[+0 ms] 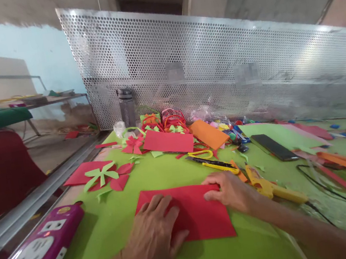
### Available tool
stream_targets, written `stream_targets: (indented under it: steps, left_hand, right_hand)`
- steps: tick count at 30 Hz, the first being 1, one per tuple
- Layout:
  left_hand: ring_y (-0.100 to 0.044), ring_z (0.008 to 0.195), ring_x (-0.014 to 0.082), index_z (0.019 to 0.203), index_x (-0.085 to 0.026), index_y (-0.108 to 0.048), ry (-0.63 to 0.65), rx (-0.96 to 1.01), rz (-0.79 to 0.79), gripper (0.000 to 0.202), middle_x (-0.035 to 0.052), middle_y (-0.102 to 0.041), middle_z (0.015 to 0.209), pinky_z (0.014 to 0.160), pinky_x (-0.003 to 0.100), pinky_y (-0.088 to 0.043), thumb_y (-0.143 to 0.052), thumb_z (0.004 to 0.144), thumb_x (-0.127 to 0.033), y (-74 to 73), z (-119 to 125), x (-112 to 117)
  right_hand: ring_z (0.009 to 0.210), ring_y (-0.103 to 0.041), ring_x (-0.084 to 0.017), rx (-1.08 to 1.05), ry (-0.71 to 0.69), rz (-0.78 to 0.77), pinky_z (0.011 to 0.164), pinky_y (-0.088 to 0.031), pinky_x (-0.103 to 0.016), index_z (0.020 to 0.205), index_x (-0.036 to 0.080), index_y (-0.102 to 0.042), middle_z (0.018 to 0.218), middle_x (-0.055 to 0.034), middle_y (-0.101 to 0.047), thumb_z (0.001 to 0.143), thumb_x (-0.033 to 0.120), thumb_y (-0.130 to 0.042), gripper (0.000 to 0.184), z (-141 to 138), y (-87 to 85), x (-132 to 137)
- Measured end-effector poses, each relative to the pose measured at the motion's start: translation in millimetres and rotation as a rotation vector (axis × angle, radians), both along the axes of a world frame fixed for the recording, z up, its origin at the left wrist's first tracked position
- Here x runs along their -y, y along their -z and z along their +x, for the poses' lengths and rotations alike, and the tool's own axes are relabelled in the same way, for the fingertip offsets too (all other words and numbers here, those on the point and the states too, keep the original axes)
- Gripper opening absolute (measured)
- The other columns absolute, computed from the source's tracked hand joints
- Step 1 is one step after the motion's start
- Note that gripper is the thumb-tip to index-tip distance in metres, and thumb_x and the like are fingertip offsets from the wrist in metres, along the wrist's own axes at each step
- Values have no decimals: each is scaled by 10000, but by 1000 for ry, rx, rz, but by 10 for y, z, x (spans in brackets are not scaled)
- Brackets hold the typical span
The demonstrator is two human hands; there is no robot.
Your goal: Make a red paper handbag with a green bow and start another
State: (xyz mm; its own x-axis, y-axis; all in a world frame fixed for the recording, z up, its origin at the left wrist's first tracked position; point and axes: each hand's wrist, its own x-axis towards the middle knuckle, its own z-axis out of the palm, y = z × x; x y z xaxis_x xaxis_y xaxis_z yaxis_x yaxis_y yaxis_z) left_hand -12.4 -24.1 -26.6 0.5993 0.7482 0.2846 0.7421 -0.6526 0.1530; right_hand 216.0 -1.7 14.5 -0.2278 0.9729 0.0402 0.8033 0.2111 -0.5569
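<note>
A red rectangular sheet [203,216], paper or thin foam, lies on the green table covering in front of me. My left hand [155,233] rests on its left part with fingers spread, palm down. At the sheet's far right corner, my right hand [227,191] has thumb and curled fingers closed on the edge. Just beyond that hand lie a yellow-and-black utility knife [220,165] and yellow-handled scissors [201,155]. A yellow glue gun [276,189] lies beside my right forearm.
A purple power strip [38,251] sits at the left. Red and green flower cutouts [101,176], another red sheet [168,141], an orange sheet [209,134] and a phone [274,147] lie farther back. A bottle [126,108] stands before the perforated metal panel [208,62].
</note>
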Motion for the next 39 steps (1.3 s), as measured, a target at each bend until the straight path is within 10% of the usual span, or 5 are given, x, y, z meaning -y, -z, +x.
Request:
stream_targets:
  steps: [11,16,21,26,39]
  left_hand:
    - [-351,1313,327,1378,-236,-343,-175,309,407,580,117,-471,1377,1057,529,-295,-554,853,-362,-254,-276,-291]
    - [-553,1133,335,1260,-172,-522,-356,637,-188,637,120,-623,1197,940,499,-436,-683,703,-436,-503,-360,-390]
    - [-671,874,265,1024,-153,-675,-82,1042,-846,432,91,-717,964,787,376,-526,-655,770,-501,-549,-339,-380]
    - [-660,877,196,965,-190,-700,47,1362,-950,367,60,-714,970,813,306,-501,-517,892,-499,-502,-338,-383]
    - [-637,679,123,834,-179,-697,88,1411,-1065,200,30,-709,793,666,237,-505,-703,789,-374,-422,-325,-404]
  right_hand:
    - [740,-642,-161,7,-227,763,691,-454,-255,859,212,-612,802,-50,-701,940,227,-440,191,57,158,99]
    - [660,-625,-171,-156,32,647,628,-454,-260,826,221,-644,728,-30,-691,910,337,-461,232,89,131,25]
    - [497,-459,-146,-400,242,455,476,-353,-254,724,188,-616,541,11,-533,830,485,-489,341,183,102,-135]
    - [557,-480,-160,-479,213,319,531,-375,-269,724,182,-598,602,-7,-566,810,514,-487,361,255,167,-252]
    - [580,-534,-186,-549,175,162,537,-421,-281,713,200,-632,552,1,-564,765,530,-530,349,239,269,-308]
